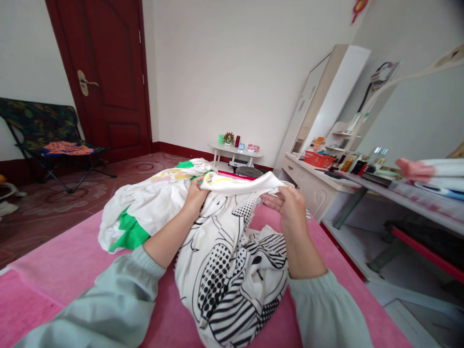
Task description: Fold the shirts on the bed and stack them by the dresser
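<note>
A white garment with black dots, stripes and line drawings (224, 261) lies bunched on the pink bed cover (159, 290). Its far edge, a plain white band with a yellow line, is lifted and stretched between my hands. My left hand (196, 193) pinches the left end of that band. At the right end, my right hand (290, 203) grips it between thumb and fingers. Beside my left forearm rests a crumpled white cloth with green and yellow patches (145, 208). Whether the band is a waistband or a neckline, I cannot tell.
A low white table (235, 152) with small items stands by the far wall. To the right are a dressing table (319, 174) with a red basket (319, 158) and bottles. A folding chair (43, 130) holding orange cloth stands left, near a dark red door (105, 72).
</note>
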`<state>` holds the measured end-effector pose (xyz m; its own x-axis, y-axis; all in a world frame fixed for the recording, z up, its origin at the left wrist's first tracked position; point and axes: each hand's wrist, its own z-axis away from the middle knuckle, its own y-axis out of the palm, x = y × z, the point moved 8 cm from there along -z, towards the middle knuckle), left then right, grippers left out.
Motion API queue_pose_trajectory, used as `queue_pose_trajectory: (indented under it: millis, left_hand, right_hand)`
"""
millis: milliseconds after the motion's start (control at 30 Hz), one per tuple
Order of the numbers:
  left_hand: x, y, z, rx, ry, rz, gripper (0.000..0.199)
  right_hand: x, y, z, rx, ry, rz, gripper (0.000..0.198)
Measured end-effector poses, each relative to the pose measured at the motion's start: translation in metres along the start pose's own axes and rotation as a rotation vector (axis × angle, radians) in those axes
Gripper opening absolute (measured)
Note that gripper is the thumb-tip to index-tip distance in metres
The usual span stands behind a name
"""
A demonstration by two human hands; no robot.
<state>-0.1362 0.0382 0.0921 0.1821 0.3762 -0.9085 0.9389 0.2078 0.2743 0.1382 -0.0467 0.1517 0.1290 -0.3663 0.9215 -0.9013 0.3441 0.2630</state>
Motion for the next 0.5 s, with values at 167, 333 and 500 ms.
queue_pose_trajectory:
  millis: [167, 333, 500]
  left_hand:
    - [0.039, 0.038, 0.024, 0.61, -0.169, -0.315, 0.056]
    - [0.048, 0.044, 0.052, 0.996, -0.169, -0.536, 0.034]
    - [0.036, 0.027, 0.023, 0.644, -0.153, -0.41, 0.038]
  right_hand:
    - [0.017, -0.032, -0.014, -0.147, -0.089, -0.193, 0.016]
    - [0.025, -0.049, -0.014, -0.28, -0.156, -0.259, 0.013]
    - [0.019, -0.066, -0.021, -0.355, -0.156, -0.351, 0.011]
